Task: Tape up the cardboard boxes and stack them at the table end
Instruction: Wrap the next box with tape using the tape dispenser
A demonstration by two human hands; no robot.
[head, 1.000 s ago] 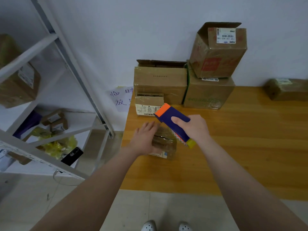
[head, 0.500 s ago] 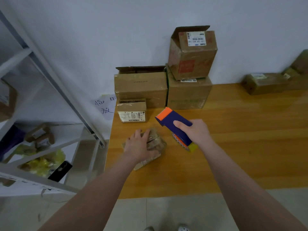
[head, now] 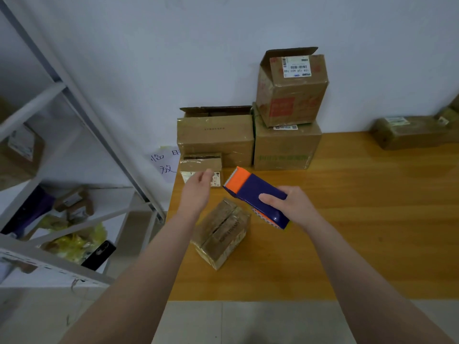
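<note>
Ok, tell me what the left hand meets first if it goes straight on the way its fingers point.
Probably the small labelled box, just ahead of the left hand, though depth is unclear.

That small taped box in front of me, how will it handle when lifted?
The small box is wrapped in glossy tape, so it may be slippery. Squat and flat on the table, it probably won't roll or tip. Its straight edges suggest stiffness.
</note>
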